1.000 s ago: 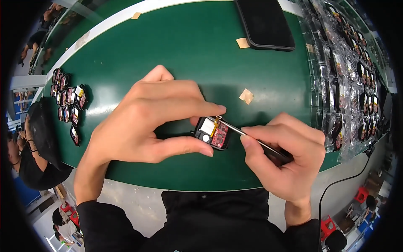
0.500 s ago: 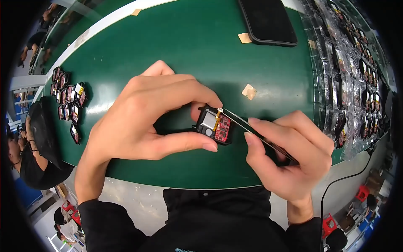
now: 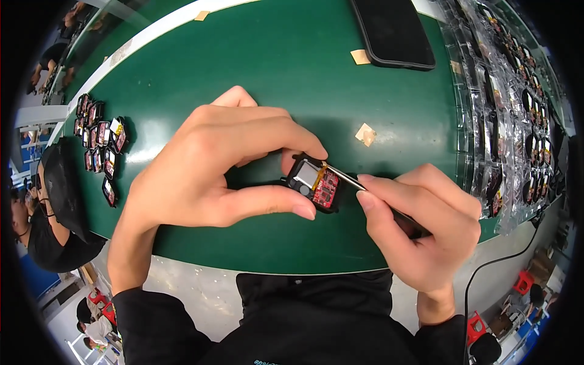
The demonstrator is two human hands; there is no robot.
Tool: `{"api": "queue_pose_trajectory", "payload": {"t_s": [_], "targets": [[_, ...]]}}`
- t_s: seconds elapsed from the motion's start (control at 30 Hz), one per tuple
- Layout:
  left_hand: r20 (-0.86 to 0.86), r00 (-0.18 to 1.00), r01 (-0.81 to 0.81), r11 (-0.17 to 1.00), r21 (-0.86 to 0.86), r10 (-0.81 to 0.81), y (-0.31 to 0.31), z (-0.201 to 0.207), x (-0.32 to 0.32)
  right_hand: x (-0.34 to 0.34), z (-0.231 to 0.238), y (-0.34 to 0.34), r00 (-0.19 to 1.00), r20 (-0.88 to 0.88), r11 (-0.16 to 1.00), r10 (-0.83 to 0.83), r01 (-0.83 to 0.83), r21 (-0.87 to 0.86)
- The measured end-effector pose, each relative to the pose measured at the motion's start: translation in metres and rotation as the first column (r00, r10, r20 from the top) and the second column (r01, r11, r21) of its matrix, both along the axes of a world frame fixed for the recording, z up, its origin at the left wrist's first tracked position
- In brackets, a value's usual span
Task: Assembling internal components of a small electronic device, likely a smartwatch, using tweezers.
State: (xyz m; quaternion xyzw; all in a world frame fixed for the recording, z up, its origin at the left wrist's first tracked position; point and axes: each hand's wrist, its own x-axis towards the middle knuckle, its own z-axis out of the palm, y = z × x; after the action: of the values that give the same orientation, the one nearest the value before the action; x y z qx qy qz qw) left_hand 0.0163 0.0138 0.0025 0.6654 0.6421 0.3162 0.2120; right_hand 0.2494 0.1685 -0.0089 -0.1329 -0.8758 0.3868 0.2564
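Between thumb and index finger, my left hand [image 3: 213, 158] grips a small black electronic housing [image 3: 313, 184]. Its open face shows a silver battery cell [image 3: 306, 174], a red circuit board [image 3: 326, 187] and a yellow-brown strip beside the board. My right hand [image 3: 420, 219] is closed around metal tweezers [image 3: 348, 179], pinched between thumb and forefinger. The tweezers' tips reach the housing's upper edge, near the end of the strip and my left index fingertip. Whether they clasp anything there is too small to tell.
Several similar housings [image 3: 97, 137] lie grouped at the left of the green table [image 3: 243, 249]. Clear plastic trays [image 3: 505, 121] with more units stand along the right edge. A black phone [image 3: 395, 33] lies at the back, near tan paper scraps [image 3: 365, 134]. Another person [image 3: 58, 213] sits at left.
The tweezers have tilted and look closer together at the tips. A small white piece seen at their tips no longer shows. The housing has turned slightly in my left hand.
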Motion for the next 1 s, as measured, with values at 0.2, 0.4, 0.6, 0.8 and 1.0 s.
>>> {"api": "queue_pose_trajectory", "payload": {"t_s": [0.2,0.4,0.6,0.8,1.0], "targets": [[0.046,0.997,0.065,0.995,-0.069,-0.062,-0.0024,0.0000,-0.0080,0.0012,-0.0003,0.0048,0.998,0.032,0.994,0.051,-0.048,-0.102],[0.014,0.996,0.092,0.996,-0.004,-0.092,-0.0001,-0.0027,-0.0068,0.0025,0.0017,0.0053,0.997,0.039,0.991,0.063,-0.057,-0.122],[0.014,0.996,0.091,0.995,-0.046,-0.091,0.0001,-0.0005,-0.0063,0.0007,-0.0017,0.0049,0.997,0.033,0.991,0.067,-0.062,-0.119],[0.003,0.993,0.119,0.993,-0.009,-0.119,0.0039,0.0003,-0.0041,0.0010,0.0001,0.0039,0.998,0.038,0.993,0.057,-0.052,-0.109],[0.000,0.993,0.117,0.993,0.001,-0.117,0.0025,-0.0023,-0.0042,0.0011,-0.0026,0.0060,0.996,0.016,0.993,0.086,-0.084,-0.086]]}}
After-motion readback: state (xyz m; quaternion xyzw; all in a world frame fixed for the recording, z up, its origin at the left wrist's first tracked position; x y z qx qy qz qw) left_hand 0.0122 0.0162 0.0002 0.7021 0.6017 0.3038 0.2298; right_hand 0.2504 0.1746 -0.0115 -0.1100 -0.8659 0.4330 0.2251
